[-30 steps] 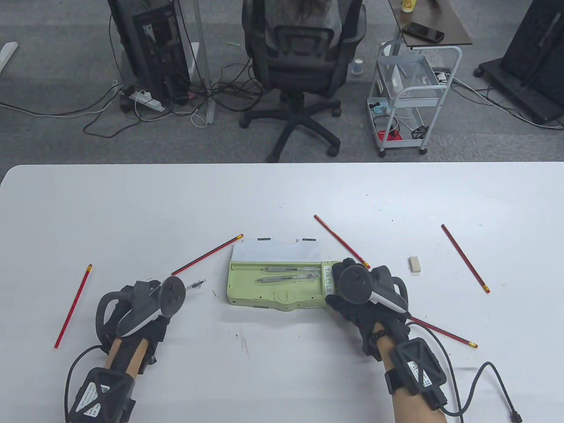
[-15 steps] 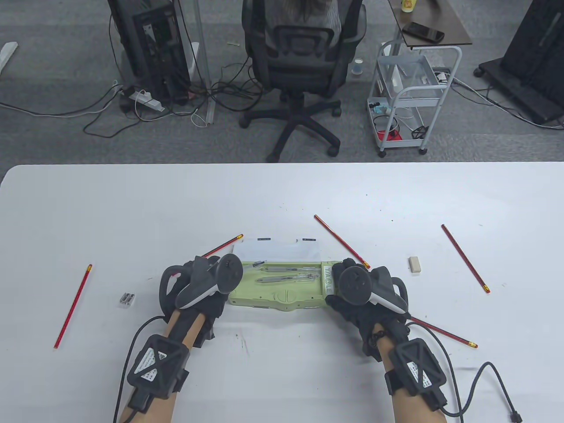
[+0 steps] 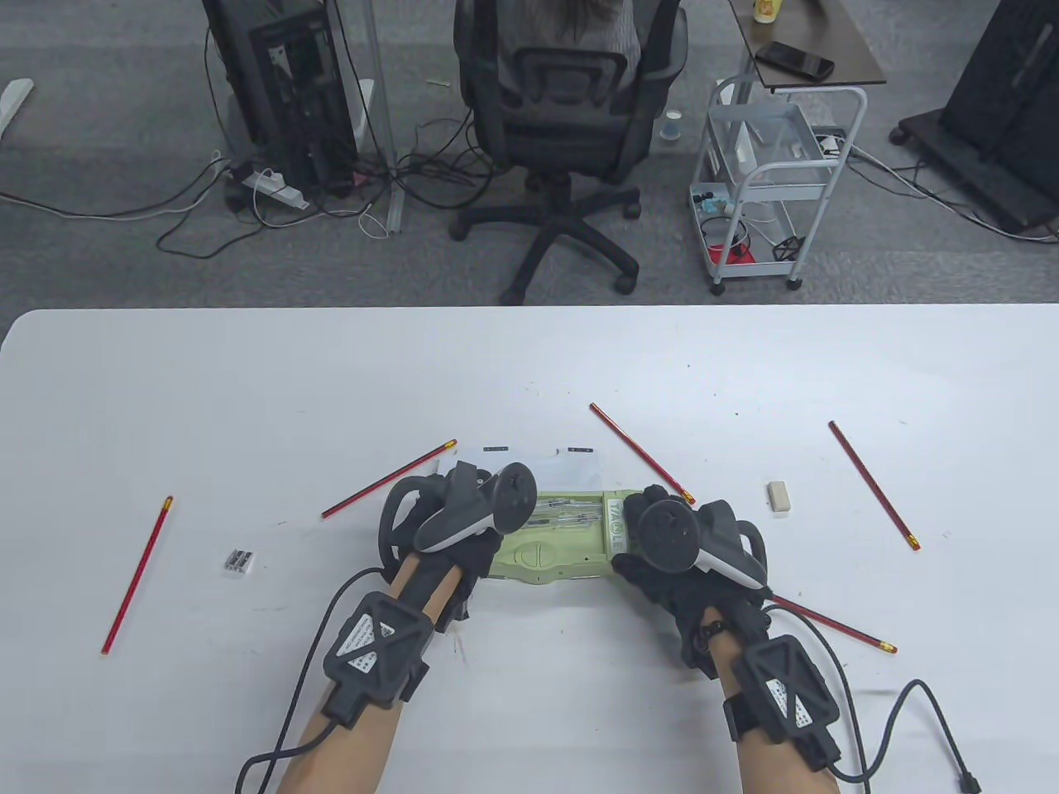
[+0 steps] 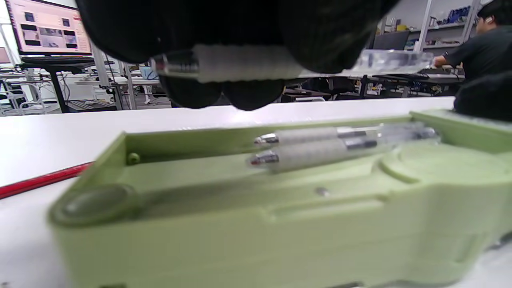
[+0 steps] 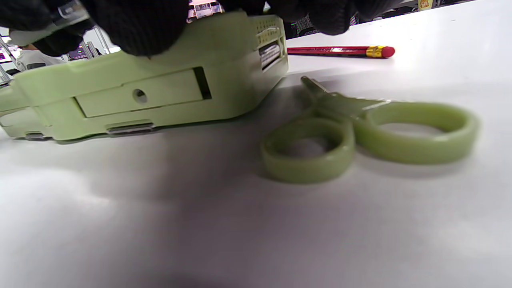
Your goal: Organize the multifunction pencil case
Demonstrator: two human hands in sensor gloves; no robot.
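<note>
Table view: green pencil case open at table centre, near front edge, white lid folded back. Two clear pens already in tray; third pen pinched in left hand fingers, hovering just over tray per left wrist view, not yet laid down. Right hand rests on case's right end, fingers draped over top edge in right wrist view, steadying it; whether clenched or just pressing, can't tell. Left to do, prob. most of job: five red pencils loose, one far left, one behind case to the left, one beyond case to the right, one far right, one near right wrist; also eraser, small metal sharpener, green scissors just beside case's right end. Lid not closed. So early-to-mid stage, approx. Surface: white table, scuffed w/ small marks. Room: grey carpet, office chair w/ someone seated, PC tower, tangled cables, white trolley.
</note>
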